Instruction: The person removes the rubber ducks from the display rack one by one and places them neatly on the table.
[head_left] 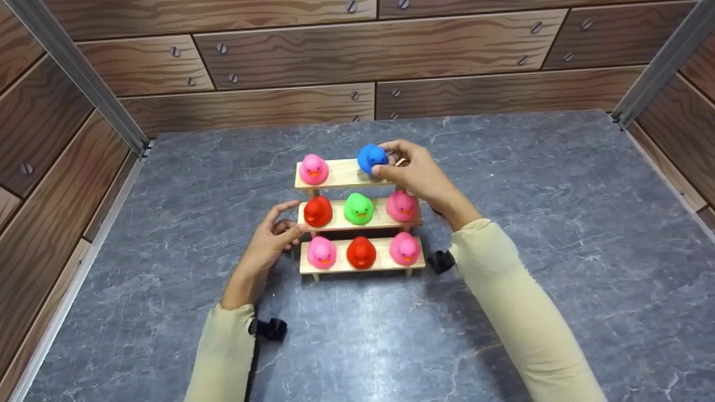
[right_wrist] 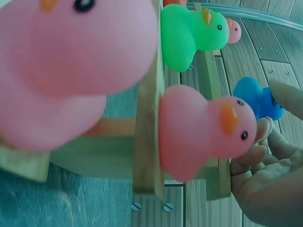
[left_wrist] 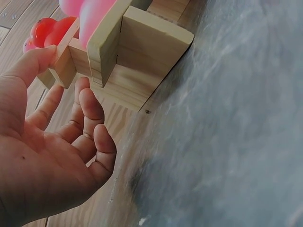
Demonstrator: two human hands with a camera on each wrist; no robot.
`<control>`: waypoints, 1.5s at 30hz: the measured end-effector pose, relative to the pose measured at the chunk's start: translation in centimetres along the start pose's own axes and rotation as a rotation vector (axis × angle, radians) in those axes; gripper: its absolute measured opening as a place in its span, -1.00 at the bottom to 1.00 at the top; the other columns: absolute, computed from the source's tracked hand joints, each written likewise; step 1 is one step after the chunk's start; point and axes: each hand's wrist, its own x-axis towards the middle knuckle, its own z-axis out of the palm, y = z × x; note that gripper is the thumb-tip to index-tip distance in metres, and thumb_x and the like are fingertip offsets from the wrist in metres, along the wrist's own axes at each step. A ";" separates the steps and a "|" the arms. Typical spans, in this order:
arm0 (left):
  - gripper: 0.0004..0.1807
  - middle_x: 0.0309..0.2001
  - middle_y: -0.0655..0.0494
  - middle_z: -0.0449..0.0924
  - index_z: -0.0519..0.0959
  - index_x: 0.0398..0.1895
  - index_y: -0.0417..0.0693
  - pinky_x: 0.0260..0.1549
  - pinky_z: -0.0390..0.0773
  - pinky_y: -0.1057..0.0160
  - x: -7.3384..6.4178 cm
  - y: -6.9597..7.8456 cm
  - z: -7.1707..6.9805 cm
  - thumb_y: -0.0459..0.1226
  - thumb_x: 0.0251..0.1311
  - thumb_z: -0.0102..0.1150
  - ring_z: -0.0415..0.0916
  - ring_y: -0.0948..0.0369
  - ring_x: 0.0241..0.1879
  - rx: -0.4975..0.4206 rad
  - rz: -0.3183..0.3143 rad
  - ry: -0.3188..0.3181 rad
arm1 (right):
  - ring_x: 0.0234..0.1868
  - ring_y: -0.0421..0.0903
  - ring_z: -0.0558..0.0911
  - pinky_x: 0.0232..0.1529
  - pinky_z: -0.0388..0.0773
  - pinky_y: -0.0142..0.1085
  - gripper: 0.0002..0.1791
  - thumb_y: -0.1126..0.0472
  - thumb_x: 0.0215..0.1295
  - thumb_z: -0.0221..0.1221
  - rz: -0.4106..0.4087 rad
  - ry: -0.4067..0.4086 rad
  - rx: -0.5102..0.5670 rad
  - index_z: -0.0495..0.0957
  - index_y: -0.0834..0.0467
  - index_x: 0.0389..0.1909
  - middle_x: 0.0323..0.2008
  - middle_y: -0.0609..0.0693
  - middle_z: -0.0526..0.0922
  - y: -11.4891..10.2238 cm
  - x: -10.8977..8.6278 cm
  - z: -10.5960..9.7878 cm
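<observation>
A small three-tier wooden stand (head_left: 342, 175) bears rubber ducks. My right hand (head_left: 416, 170) pinches a blue rubber duck (head_left: 368, 158) between thumb and fingers, over the middle of the top tier. Whether its base touches the board I cannot tell. On the stand's left side, my left hand (head_left: 267, 244) holds the end of the middle tier between thumb and forefinger; its other fingers curl loosely in the left wrist view. A pink duck (head_left: 314, 170) sits at the top tier's left end. Red (head_left: 318, 211), green (head_left: 358, 209) and pink (head_left: 402, 206) ducks line the middle tier.
The bottom tier carries a pink duck (head_left: 322, 252), a red duck (head_left: 361, 253) and another pink duck (head_left: 405, 249). Under the stand lies a grey marbled tabletop (head_left: 184, 223). Wood-patterned panels (head_left: 380, 53) enclose the back and sides.
</observation>
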 end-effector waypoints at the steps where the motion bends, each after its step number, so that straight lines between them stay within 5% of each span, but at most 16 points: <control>1: -0.43 -0.46 0.19 0.50 0.35 0.30 -0.01 -0.44 0.36 0.38 0.0 0.0 0.0 -0.37 0.21 0.22 0.39 0.28 -0.51 0.005 -0.002 0.001 | -0.37 -0.23 0.41 -0.40 0.42 -0.46 -0.51 0.27 0.19 0.28 0.002 -0.001 0.005 0.45 0.27 0.15 -0.35 -0.08 0.40 0.0 -0.1 -0.1; 9: -0.42 -0.43 0.20 0.51 0.34 0.31 -0.01 -0.44 0.38 0.38 -0.1 -0.1 -0.2 -0.35 0.22 0.23 0.40 0.30 -0.50 0.011 -0.009 0.000 | -0.35 -0.23 0.47 -0.27 0.62 -0.38 -0.50 0.34 0.21 0.24 -0.008 -0.018 0.090 0.40 0.32 0.17 -0.34 -0.06 0.42 0.1 -0.7 -1.7; 13: -0.43 -0.45 0.19 0.50 0.34 0.30 -0.03 -0.45 0.38 0.39 -0.1 -0.1 -0.1 -0.36 0.21 0.22 0.38 0.30 -0.50 -0.007 -0.004 -0.002 | -0.33 -0.23 0.43 -0.28 0.56 -0.43 -0.50 0.32 0.21 0.25 -0.018 0.011 0.103 0.40 0.31 0.17 -0.35 -0.09 0.42 0.1 -1.0 -3.0; 18: -0.43 -0.47 0.20 0.49 0.34 0.30 -0.02 -0.46 0.37 0.40 -0.1 0.0 -0.1 -0.37 0.22 0.22 0.38 0.30 -0.50 -0.022 -0.006 -0.007 | -0.36 -0.25 0.36 -0.38 0.34 -0.47 -0.51 0.25 0.21 0.27 -0.018 0.043 0.040 0.42 0.29 0.14 -0.37 -0.14 0.42 0.3 -1.4 -4.1; 45: -0.42 -0.50 0.22 0.51 0.35 0.31 -0.02 -0.46 0.34 0.41 0.0 0.1 -0.1 -0.38 0.20 0.22 0.40 0.30 -0.50 -0.021 0.000 -0.015 | -0.28 -0.25 0.41 -0.25 0.41 -0.45 -0.45 0.10 0.25 0.27 0.031 0.051 -0.165 0.42 0.26 0.20 -0.34 -0.20 0.44 3.1 -2.7 -8.4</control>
